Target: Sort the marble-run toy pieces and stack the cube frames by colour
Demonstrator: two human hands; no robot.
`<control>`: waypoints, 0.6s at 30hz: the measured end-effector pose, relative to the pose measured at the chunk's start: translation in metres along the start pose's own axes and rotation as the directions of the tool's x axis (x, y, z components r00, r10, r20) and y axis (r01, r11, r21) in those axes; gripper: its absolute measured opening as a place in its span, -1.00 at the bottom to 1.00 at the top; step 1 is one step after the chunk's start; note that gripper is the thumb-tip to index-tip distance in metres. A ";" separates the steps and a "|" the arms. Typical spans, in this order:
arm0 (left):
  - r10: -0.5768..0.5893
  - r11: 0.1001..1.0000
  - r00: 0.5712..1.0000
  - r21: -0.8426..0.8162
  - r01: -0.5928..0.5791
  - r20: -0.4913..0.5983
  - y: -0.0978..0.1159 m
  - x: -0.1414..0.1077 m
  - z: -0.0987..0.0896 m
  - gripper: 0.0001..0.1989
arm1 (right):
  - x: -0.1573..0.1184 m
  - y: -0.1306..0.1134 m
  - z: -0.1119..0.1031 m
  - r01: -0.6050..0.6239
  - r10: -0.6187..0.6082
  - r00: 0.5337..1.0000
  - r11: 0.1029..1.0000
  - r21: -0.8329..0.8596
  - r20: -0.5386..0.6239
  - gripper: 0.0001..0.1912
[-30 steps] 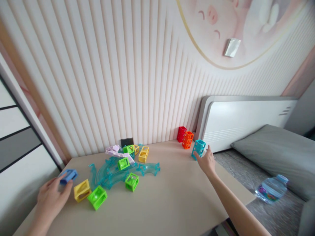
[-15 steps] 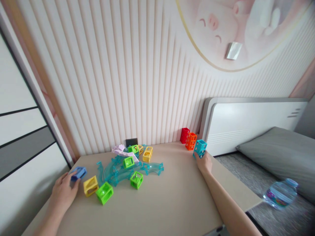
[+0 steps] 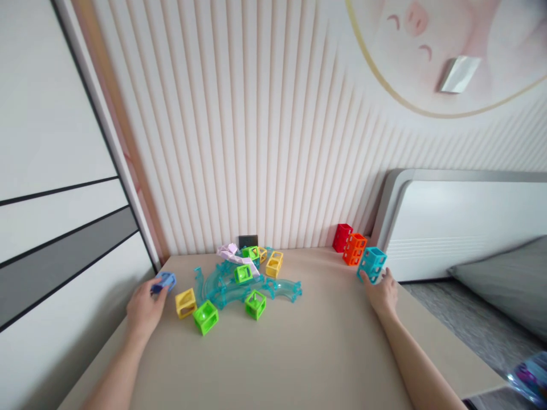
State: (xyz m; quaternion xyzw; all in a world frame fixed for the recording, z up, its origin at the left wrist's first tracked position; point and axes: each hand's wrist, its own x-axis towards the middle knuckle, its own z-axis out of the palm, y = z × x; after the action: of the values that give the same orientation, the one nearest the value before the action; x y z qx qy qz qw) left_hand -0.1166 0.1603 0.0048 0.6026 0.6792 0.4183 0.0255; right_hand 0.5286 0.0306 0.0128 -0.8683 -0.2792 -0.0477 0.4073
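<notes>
My left hand is closed around a blue openwork block at the table's left edge. Just right of it lie a yellow block and a green cube block. On the right, my right hand is open around the lower part of an upright turquoise block stack, thumb at its left side and fingers spread off its right side. Behind that stand an orange block stack and a red block stack in a slanting row.
Clear teal track pieces lie heaped mid-table with lilac pieces, another green cube and a yellow block. A black box is by the ribbed wall. Right of the table are a bed headboard and a bottle.
The view has swung left, so everything sits farther right. My right hand's fingers have loosened from the turquoise stack. The blue block is still in my left hand.
</notes>
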 end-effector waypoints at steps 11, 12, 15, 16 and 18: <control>-0.207 0.345 0.977 -0.930 0.123 0.053 0.117 -0.052 -0.008 -0.57 | -0.079 -0.052 -0.007 0.684 -0.613 0.727 0.687 0.246 -0.311 -0.64; -0.167 0.309 0.982 -0.941 0.139 0.091 0.128 -0.062 -0.005 -0.58 | -0.096 -0.058 -0.004 0.713 -0.668 0.700 0.633 0.302 -0.252 -0.68; 0.013 0.363 0.973 -0.908 0.210 0.230 0.157 -0.099 0.004 -0.63 | -0.150 -0.076 -0.004 0.717 -0.834 0.551 0.489 0.497 0.026 -0.68; 0.088 0.403 0.966 -0.896 0.188 0.242 0.165 -0.110 0.007 -0.64 | -0.167 -0.081 -0.007 0.689 -0.868 0.483 0.457 0.562 0.114 -0.63; 0.247 0.495 0.942 -0.865 0.081 0.229 0.178 -0.131 0.011 -0.70 | -0.197 -0.093 -0.018 0.607 -0.896 0.386 0.426 0.672 0.219 -0.56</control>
State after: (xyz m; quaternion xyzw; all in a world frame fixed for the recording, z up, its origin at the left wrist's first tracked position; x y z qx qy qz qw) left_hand 0.0671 0.0424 0.0433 0.6003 0.3337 0.5975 0.4139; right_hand 0.3174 -0.0230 0.0270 -0.4683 -0.7618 0.0896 0.4385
